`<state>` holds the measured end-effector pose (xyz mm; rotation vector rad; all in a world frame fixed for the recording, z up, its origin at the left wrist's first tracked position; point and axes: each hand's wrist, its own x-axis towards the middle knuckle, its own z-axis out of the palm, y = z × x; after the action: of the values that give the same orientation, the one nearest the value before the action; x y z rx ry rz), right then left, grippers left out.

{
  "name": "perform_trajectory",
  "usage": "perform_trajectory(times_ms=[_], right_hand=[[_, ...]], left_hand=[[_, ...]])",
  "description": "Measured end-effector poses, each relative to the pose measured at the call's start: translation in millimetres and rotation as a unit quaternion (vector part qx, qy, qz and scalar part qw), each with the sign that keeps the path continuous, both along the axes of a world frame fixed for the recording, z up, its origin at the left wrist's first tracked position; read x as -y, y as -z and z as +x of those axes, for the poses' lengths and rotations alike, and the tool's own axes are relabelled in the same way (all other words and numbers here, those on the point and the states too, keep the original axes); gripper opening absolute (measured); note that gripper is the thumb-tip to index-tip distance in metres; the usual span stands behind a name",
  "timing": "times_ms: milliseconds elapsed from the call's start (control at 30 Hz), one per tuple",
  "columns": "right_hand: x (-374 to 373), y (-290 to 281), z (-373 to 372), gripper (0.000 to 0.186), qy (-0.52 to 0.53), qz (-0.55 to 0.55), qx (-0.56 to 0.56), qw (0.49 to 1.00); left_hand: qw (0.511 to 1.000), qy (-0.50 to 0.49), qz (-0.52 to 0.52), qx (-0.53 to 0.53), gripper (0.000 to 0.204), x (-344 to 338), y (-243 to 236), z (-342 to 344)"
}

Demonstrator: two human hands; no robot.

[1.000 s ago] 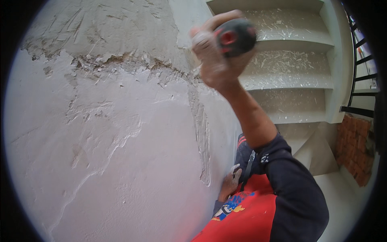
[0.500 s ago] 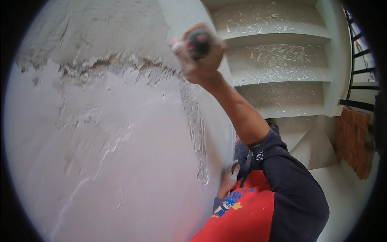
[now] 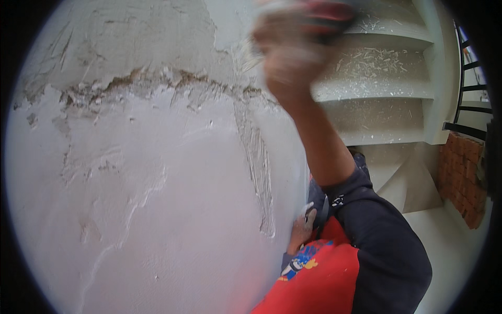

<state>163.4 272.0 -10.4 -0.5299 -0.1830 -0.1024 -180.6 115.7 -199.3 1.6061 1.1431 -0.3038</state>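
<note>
Smeared by motion, my right hand (image 3: pixel 293 63) is closed around the red and black handle of a tool (image 3: pixel 332 18). It is raised beside the top of the wall patch, in front of the stairs. The tool's working end cannot be made out. Low by the wall, close to my body, my left hand (image 3: pixel 302 227) has curled fingers whitened with dust. What lies in them is too small and dark to name. The pale wall (image 3: pixel 198 209) on my left has a ragged broken edge of coating (image 3: pixel 141 78), with bare grey plaster (image 3: pixel 125 36) above it. A rough scraped strip (image 3: pixel 254 167) runs down from that edge.
Pale stairs (image 3: pixel 374 94) rise on the right, littered with white flakes (image 3: pixel 371 62). A black metal railing (image 3: pixel 465 125) stands at the far right, above a patch of bare red brick (image 3: pixel 460 178). A white crack-like line (image 3: pixel 128 225) crosses the lower wall.
My right hand has swung to the right and slightly upward with the tool, away from the wall's edge. My left hand stays low by the wall. The view has shifted slightly.
</note>
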Motion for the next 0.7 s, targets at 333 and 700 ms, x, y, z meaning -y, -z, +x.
perform_trajectory(times_ms=[333, 700], right_hand=[[-37, 25, 31, 0.017, 0.103, -0.038, 0.086, 0.990], [-24, 54, 20, 0.016, -0.007, -0.137, 0.065, 0.988]], left_hand=[[1.000, -0.002, -0.009, -0.014, 0.047, -5, 1, 14], [0.998, -0.033, -0.042, -0.017, 0.045, -11, -7, 25]])
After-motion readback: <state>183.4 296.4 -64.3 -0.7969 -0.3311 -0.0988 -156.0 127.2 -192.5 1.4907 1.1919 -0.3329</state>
